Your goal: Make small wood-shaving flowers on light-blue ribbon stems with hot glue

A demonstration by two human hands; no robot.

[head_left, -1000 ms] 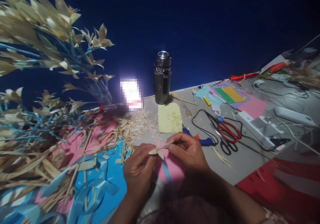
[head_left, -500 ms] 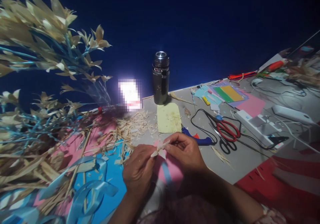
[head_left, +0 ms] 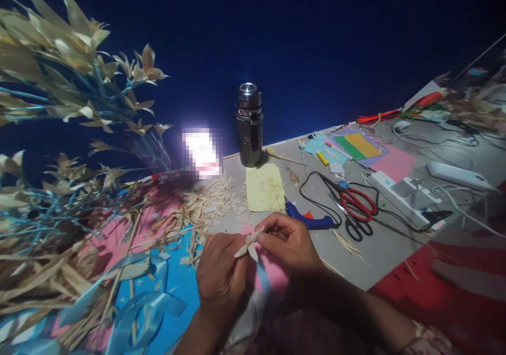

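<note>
Between my hands is a small pale flower [head_left: 250,245] with pointed petals that look like dried husk. My left hand [head_left: 222,270] closes on its left side, thumb and fingers pinched near the flower's base. With thumb and forefinger, my right hand [head_left: 290,244] grips a petal at the upper right. A light blue ribbon [head_left: 263,276] runs down just below the flower, over a pink sheet [head_left: 276,277]. Just beyond my right hand lies a blue glue gun [head_left: 310,219], and a yellow pad [head_left: 264,189] with dried bits on it is straight ahead.
A dark flask [head_left: 250,133] stands at the table's far edge. Red-handled scissors [head_left: 359,204], a black cable and a white power strip [head_left: 399,197] lie to the right. Tall husk flowers [head_left: 75,54], husk scraps [head_left: 209,199] and curled blue ribbon [head_left: 144,313] crowd the left.
The flower has turned slightly between my fingers, and its petals look narrower. Both hands keep their pinch. The whole view has shifted a little.
</note>
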